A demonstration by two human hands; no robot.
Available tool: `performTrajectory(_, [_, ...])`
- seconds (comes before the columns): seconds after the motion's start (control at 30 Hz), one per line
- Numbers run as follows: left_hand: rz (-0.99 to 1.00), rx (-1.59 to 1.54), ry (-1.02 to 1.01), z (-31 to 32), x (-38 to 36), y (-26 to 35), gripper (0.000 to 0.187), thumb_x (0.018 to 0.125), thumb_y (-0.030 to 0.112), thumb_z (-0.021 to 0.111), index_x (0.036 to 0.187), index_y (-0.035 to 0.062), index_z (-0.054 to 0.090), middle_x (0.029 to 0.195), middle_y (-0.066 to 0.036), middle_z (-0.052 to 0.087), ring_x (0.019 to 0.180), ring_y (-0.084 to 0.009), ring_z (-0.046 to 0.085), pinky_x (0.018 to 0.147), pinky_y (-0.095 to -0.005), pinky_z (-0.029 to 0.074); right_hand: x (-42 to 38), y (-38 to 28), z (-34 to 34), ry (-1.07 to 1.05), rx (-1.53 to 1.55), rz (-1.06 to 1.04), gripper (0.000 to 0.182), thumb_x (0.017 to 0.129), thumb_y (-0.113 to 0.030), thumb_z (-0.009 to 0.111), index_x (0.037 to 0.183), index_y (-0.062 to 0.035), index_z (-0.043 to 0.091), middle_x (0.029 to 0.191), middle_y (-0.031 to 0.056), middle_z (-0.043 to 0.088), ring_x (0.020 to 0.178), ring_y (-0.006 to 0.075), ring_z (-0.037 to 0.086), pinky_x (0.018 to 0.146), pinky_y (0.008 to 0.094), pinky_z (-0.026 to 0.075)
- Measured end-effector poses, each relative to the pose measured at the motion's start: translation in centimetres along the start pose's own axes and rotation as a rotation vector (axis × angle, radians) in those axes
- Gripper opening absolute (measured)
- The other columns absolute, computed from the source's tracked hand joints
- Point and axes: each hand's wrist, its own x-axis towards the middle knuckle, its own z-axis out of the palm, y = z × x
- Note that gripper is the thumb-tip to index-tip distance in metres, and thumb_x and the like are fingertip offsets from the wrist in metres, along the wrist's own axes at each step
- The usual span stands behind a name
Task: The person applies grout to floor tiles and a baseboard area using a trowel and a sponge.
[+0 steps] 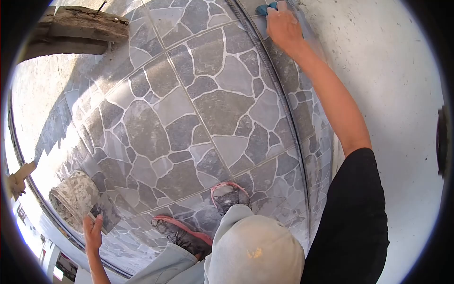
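Observation:
My left hand [93,232] is closed around a wide, flat scraper blade [107,215], smeared grey, low on the left. Right behind the blade, a mud-caked bucket [71,199] lies tilted with its mouth toward the lower left. At the top right my right arm reaches far out. Its hand [284,29] grips a blue cloth or sponge [266,8], pressed at the floor tiles close to the pale wall. Stone-pattern tiles [208,113] with white joints spread between the two hands.
Dark ribbed rebars [283,102] run lengthwise along the tiles beside the wall [392,80]. A rough timber [80,31] with a nail juts in at the upper left. My shoes [229,195] stand on the tiles, below a cap [255,251]. Another wood piece [21,180] sits at the left edge.

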Motion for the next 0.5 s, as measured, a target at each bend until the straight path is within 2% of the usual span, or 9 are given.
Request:
performTrajectory(0.03, [0.013,-0.1,-0.003,0.0,-0.3,0.5,0.027,0.098,0.025,0.063,0.099,-0.0021,0.062,0.083,-0.01,0.056,0.079,-0.0218,0.049,0.074,-0.0366,0.042,-0.3,-0.9,-0.9,-0.129,0.207,0.019,0.028,0.095,-0.014,0.048,0.109,0.0023,0.065,0.127,0.0275,0.057,0.105,0.0442,0.064,0.086,0.0489,0.055])
performTrajectory(0.13, [0.036,-0.037,-0.009,-0.3,-0.4,1.3,0.032,0.097,0.025,0.065,0.08,0.0012,0.051,0.077,-0.003,0.043,0.074,-0.0145,0.039,0.064,-0.0351,0.034,1.9,3.0,0.6,-0.13,0.109,0.263,0.022,0.092,-0.012,0.051,0.099,0.0007,0.068,0.126,0.0255,0.057,0.099,0.0412,0.066,0.083,0.0464,0.056])
performTrajectory(0.23, [-0.077,-0.171,-0.062,-0.4,0.0,2.0,0.032,0.097,0.025,0.064,0.082,0.0009,0.051,0.077,-0.003,0.043,0.073,-0.0147,0.039,0.064,-0.0352,0.034,3.6,0.4,2.1,-0.299,0.215,0.351,0.017,0.088,-0.01,0.054,0.089,-0.0009,0.068,0.115,0.023,0.061,0.092,0.0407,0.067,0.081,0.0473,0.056])
performTrajectory(0.27, [-0.076,-0.17,-0.067,-0.3,0.0,1.3,0.032,0.097,0.025,0.064,0.082,0.0009,0.051,0.077,-0.003,0.043,0.073,-0.0147,0.039,0.064,-0.0352,0.034,1.8,-1.6,1.9,-0.104,0.163,0.099,0.016,0.088,-0.012,0.055,0.089,-0.0017,0.068,0.112,0.0222,0.064,0.096,0.0395,0.067,0.084,0.0464,0.056])
performTrajectory(0.3, [-0.007,-0.04,-0.031,0.0,-0.1,0.1,0.031,0.098,0.024,0.063,0.082,0.0005,0.051,0.078,-0.003,0.044,0.073,-0.0147,0.039,0.064,-0.0355,0.034,1.1,-2.4,0.9,-0.108,0.157,0.094,0.016,0.088,-0.012,0.055,0.089,-0.0017,0.068,0.112,0.0222,0.064,0.096,0.0395,0.067,0.084,0.0464,0.056])
performTrajectory(0.37, [0.076,0.093,-0.006,0.0,0.1,0.3,0.031,0.098,0.024,0.063,0.082,0.0001,0.051,0.078,-0.003,0.045,0.073,-0.0148,0.039,0.064,-0.0357,0.035,-0.3,-2.3,-0.7,0.16,0.273,0.01,0.018,0.089,-0.012,0.054,0.092,-0.0014,0.069,0.111,0.0223,0.066,0.099,0.0389,0.067,0.086,0.0449,0.056])
performTrajectory(0.4, [0.062,0.02,-0.025,-0.1,0.2,1.4,0.026,0.098,0.023,0.062,0.093,-0.0018,0.057,0.085,-0.009,0.053,0.08,-0.021,0.046,0.072,-0.0372,0.038,1.9,0.4,1.4,-0.127,0.18,0.107,0.021,0.092,-0.013,0.051,0.094,-0.0023,0.069,0.116,0.0217,0.066,0.102,0.0371,0.067,0.087,0.0453,0.056])
performTrajectory(0.47, [0.036,-0.034,-0.05,-0.6,0.1,2.8,0.027,0.098,0.022,0.061,0.105,-0.0037,0.062,0.093,-0.015,0.061,0.087,-0.0271,0.053,0.08,-0.0388,0.042,4.2,4.3,10.9,0.45,-0.112,0.192,0.026,0.096,-0.014,0.046,0.097,-0.0042,0.07,0.116,0.0198,0.066,0.102,0.0359,0.067,0.089,0.0466,0.055])
performTrajectory(0.5, [0.048,-0.06,-0.024,-0.6,0.5,3.3,0.027,0.098,0.022,0.061,0.106,-0.0034,0.062,0.094,-0.015,0.061,0.087,-0.0277,0.054,0.081,-0.0387,0.043,6.2,3.7,10.3,0.461,-0.102,0.199,0.026,0.096,-0.014,0.046,0.097,-0.0042,0.07,0.116,0.0198,0.066,0.102,0.0359,0.067,0.089,0.0466,0.055])
